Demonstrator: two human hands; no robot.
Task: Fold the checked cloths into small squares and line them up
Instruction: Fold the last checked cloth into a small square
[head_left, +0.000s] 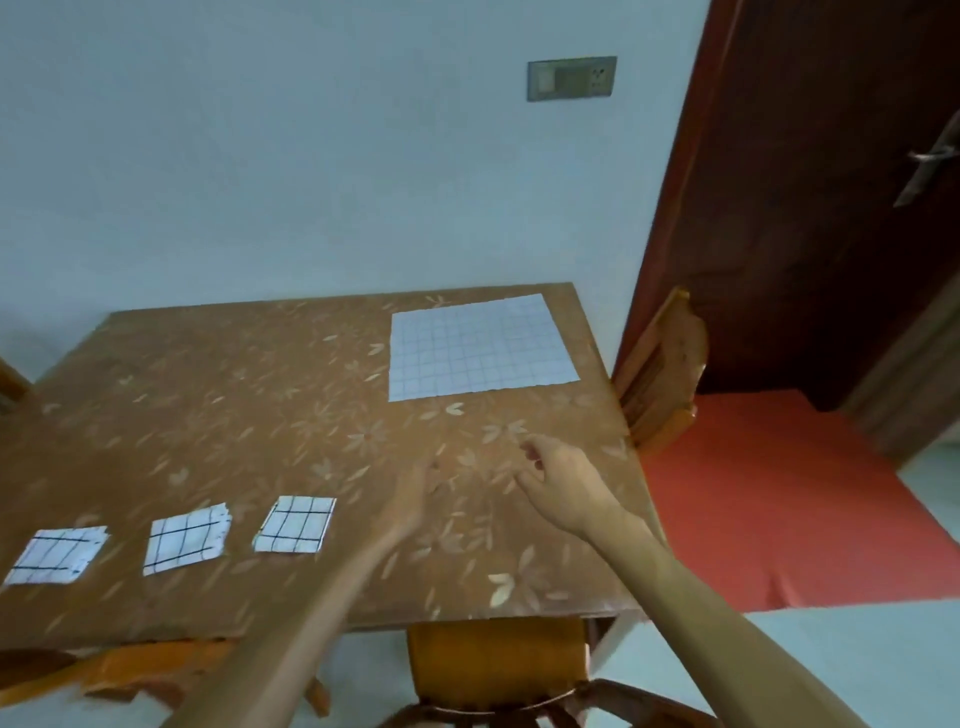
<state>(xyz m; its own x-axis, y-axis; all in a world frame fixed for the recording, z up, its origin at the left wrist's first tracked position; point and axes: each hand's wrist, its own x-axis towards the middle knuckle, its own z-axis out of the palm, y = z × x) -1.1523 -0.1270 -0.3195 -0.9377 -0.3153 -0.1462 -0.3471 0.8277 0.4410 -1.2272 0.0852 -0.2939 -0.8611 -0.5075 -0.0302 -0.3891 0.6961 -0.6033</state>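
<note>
Now three folded checked squares (186, 540) sit in a row, apart, at 8 o'clock on the table (234, 374), and one unfolded checked cloth (480, 345) lies flat at 1 o'clock. Near 4 o'clock, the blurred left hand (410, 501) looks straight-fingered and the right hand (558, 483) loosely curled, both holding nothing
</note>
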